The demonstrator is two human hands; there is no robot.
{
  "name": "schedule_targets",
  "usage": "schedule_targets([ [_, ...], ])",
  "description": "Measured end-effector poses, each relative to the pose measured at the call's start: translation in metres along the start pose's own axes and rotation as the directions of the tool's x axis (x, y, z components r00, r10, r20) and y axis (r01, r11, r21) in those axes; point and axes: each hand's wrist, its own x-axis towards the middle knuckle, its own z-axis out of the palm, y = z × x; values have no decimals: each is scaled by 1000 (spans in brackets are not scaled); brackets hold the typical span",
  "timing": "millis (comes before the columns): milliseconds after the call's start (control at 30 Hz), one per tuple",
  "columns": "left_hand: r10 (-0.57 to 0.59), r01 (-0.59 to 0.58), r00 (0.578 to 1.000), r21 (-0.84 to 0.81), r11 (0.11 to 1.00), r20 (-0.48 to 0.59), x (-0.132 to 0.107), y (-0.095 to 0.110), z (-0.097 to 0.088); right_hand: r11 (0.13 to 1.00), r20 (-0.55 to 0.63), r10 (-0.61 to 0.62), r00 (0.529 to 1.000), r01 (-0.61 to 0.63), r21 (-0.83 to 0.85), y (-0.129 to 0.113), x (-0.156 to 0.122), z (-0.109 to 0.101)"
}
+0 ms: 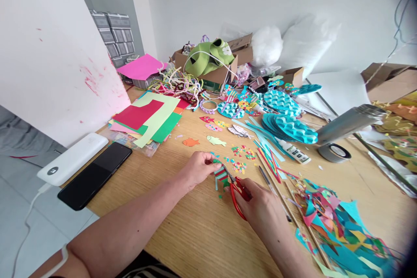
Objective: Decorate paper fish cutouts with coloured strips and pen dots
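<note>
My left hand pinches a small striped paper cutout in green, red and pale blue. Its exact shape is partly covered by the fingers and blades. In my right hand are red-handled scissors, their blades against the cutout's upper edge. Beyond my left hand lie an orange paper fish and a pale green paper fish. Small paper dots are scattered just past the scissors. To the right of these rests a pen.
At left are coloured paper sheets, a black phone and a white power bank. Paper scraps cover the right front. Behind them stand a glue bottle, tape roll, metal flask and blue scalloped discs.
</note>
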Motion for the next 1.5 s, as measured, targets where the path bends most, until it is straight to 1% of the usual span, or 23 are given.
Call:
schedule_targets([
  [333,7,-7,1000,-43,999,6,1,-1,1,1000,-1,7,1000,-7,-5,0,0,1],
  [767,-3,3,1000,12,1000,-2,-1,4,0,1000,12,-22,1000,21,23,0,1,-1],
  [1000,48,-45,999,110,993,-18,0,4,0,997,16,-6,1000,5,76,0,0,-1],
  [1233,77,-68,996,207,976,-37,-2,5,-1,995,36,17,999,-21,97,2,1,1],
  [1400,92,-88,996,215,973,-12,-2,4,0,993,30,21,999,-24,116,2,0,2],
  [1500,99,-93,995,214,972,-14,-2,4,0,993,33,28,999,-32,110,3,-1,3],
])
